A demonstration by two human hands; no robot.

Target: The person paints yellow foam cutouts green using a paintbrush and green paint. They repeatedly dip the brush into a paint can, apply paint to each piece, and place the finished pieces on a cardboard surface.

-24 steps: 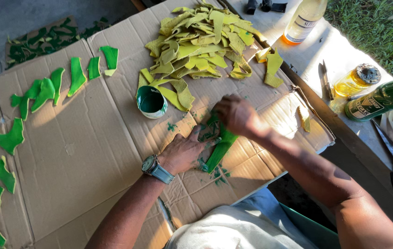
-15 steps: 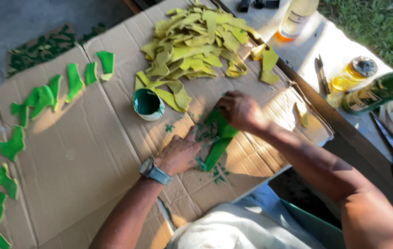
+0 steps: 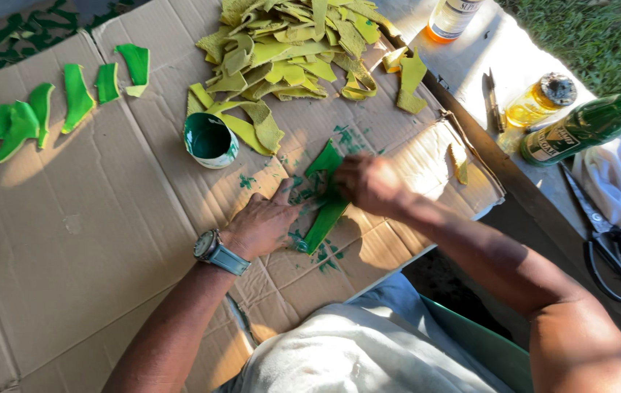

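A long green-painted strip (image 3: 325, 211) lies on the flattened cardboard (image 3: 107, 240) among green paint smears. My left hand (image 3: 263, 222), with a watch on its wrist, presses flat beside the strip's lower half, fingers spread. My right hand (image 3: 369, 182) is closed over the strip's upper part; whatever it holds is hidden. A small cup of green paint (image 3: 210, 140) stands just up and left of the hands. Behind it lies a heap of unpainted yellow strips (image 3: 289, 51).
Painted green pieces (image 3: 26, 120) lie spread along the cardboard's left side. On the bench to the right are a green glass bottle (image 3: 587, 127), a small jar of amber liquid (image 3: 540, 102), a clear bottle (image 3: 452, 18), a blade (image 3: 492, 98), scissors (image 3: 609, 240) and white cloth (image 3: 620, 185).
The view has shifted slightly. My right hand has slid a little along the green strip, while my left hand stays pressed beside it.
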